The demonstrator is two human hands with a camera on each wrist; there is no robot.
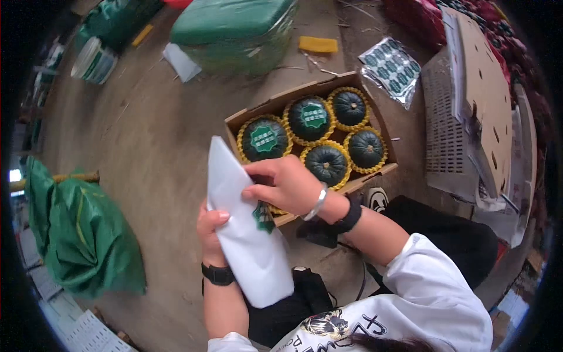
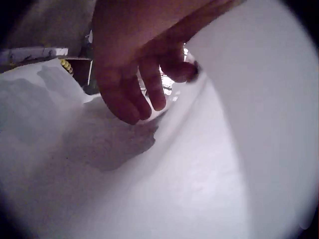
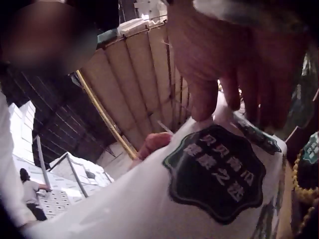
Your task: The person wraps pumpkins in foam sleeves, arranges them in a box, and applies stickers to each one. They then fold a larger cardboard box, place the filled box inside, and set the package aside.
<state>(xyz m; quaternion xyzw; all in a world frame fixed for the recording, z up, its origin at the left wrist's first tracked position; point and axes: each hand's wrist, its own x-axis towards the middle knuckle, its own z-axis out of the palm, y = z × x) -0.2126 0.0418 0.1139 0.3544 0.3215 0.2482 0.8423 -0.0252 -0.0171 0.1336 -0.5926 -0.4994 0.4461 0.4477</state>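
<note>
My left hand [image 1: 212,232] grips a white sticker sheet [image 1: 234,234] at its left edge, thumb on top and the other fingers behind it. The sheet is bent, with much of its white side up. My right hand [image 1: 287,185] pinches the sheet's right edge between thumb and forefinger. Below those fingertips, in the right wrist view, a dark green scalloped label [image 3: 214,174] with pale characters shows on the sheet. Beyond the hands stands an open cardboard box [image 1: 267,107] of dark green squashes [image 1: 327,165] in yellow foam nets; two carry green labels [image 1: 314,116].
Another sheet of green stickers [image 1: 392,67] lies on the floor past the box. A green wrapped bundle [image 1: 234,29] stands at the back, a green sack [image 1: 88,234] at left. A white crate [image 1: 448,123] and cardboard stand at right. A person [image 3: 32,194] appears in the background.
</note>
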